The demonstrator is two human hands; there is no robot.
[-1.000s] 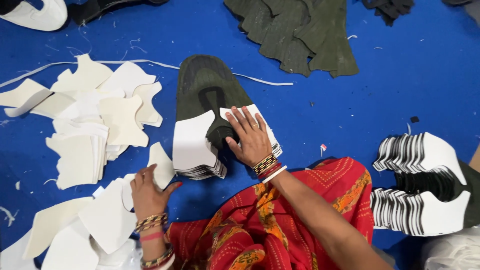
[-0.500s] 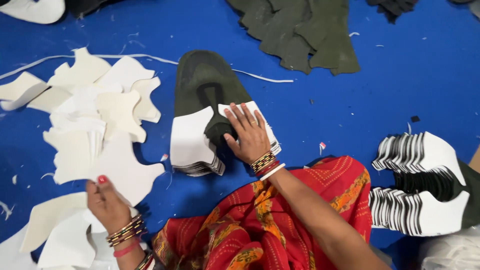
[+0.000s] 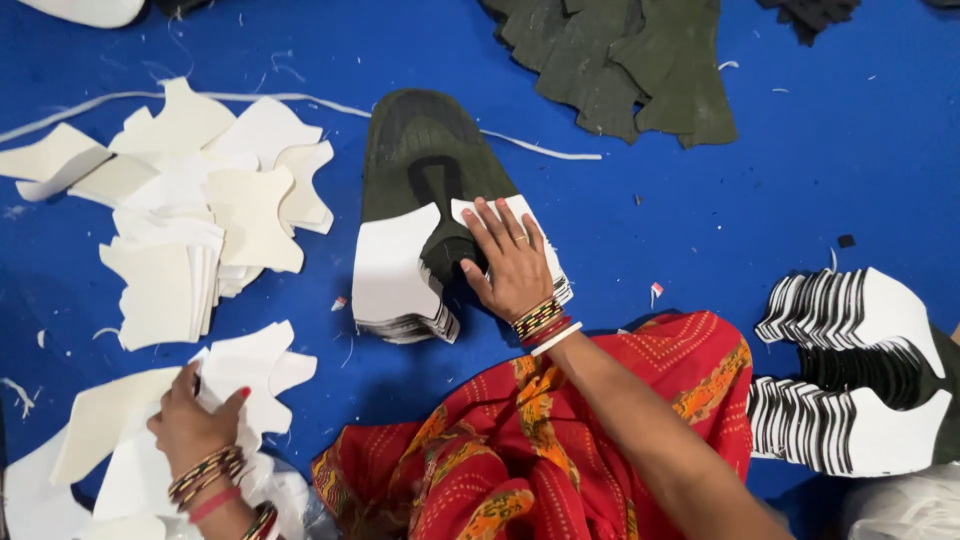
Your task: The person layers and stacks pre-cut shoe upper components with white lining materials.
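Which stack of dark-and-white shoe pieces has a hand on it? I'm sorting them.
The middle stack: the right hand lies flat on it. The fanned stack at the right edge lies untouched.

Both wrists stacked with beaded gold, red, green bangles; left hand [image 3: 190, 425] red-painted nails; right hand [image 3: 512, 262] ring, white bangle. Red patterned garment [image 3: 530, 450] at six o'clock.

In the middle of the frame the right hand [image 3: 512, 262] lies flat on a stack of dark green and white shoe pieces [image 3: 425, 225]. At lower left the left hand [image 3: 192, 425] grips a white cut-out [image 3: 262, 372] among loose white pieces [image 3: 185, 215] on the blue floor [image 3: 700, 220].
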